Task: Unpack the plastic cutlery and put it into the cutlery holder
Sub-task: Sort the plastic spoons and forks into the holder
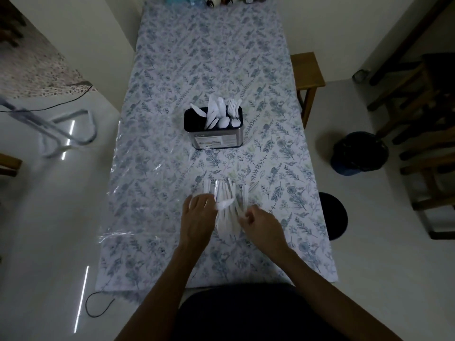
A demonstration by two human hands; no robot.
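Both hands work a loose pile of white plastic cutlery (227, 207), left hand (198, 215) spread flat beside it, right hand (258, 223) pinching pieces, probably gathering them for the half-filled cutlery holder (213, 136) just beyond.

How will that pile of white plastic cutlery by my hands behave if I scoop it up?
The cutlery pile looks thin and glossy, so pieces are probably light and slippery. They lie loosely fanned, so some may slide apart or drop. Each piece likely stays fairly stiff.
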